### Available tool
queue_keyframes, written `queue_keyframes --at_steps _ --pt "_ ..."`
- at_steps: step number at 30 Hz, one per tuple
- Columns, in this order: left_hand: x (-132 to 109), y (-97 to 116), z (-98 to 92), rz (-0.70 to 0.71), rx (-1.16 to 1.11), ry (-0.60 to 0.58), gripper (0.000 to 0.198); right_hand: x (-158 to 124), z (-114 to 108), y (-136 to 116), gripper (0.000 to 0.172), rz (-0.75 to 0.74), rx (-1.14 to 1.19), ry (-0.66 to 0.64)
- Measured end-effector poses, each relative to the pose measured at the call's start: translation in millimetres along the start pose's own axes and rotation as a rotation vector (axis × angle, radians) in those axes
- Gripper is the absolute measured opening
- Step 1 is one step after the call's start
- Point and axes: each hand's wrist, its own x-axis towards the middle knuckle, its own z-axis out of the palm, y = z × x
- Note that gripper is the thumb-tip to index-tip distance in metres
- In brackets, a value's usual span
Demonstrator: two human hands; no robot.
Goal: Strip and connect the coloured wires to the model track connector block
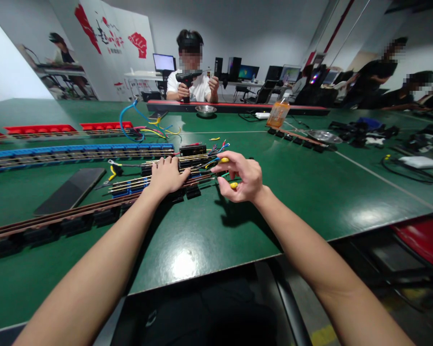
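Observation:
My left hand (168, 175) lies over a group of long rails with metal bars, fingers stretched out and thumb apart, resting on the bars. Under it is a blue-based rail (120, 189). My right hand (243, 178) curls around yellow-handled pliers (234, 185), whose two grips are spread apart. Their jaws point left toward the rail ends and are too small to make out clearly. Thin coloured wires (220, 148) stick out just beyond the right fingertips. A brown-barred rail with black supports (94, 216) runs along the near side, below the left hand.
A dark flat slab (72, 191) lies left of the rails. Behind are a long blue rail (79, 154), red pieces (39, 129) and a looped blue cable (121, 117). A metal bowl (205, 111) and an orange bottle (278, 114) stand farther back. Across the table, a person holds a power drill (187, 78).

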Motion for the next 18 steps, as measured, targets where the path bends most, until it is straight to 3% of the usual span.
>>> queue_keyframes --at_steps 7,12,18 --pt "-0.6 0.1 -1.4 -0.001 0.014 -0.004 0.065 -4.9 11.2 6.4 0.052 -0.141 -0.01 0.218" --pt "-0.5 0.0 -0.6 0.003 0.02 0.006 0.062 -5.0 22.6 18.1 0.043 -0.094 -0.01 0.135" --pt "-0.4 -0.9 -0.7 0.004 0.02 0.01 0.063 -6.7 25.9 17.2 0.043 -0.03 -0.032 0.135"
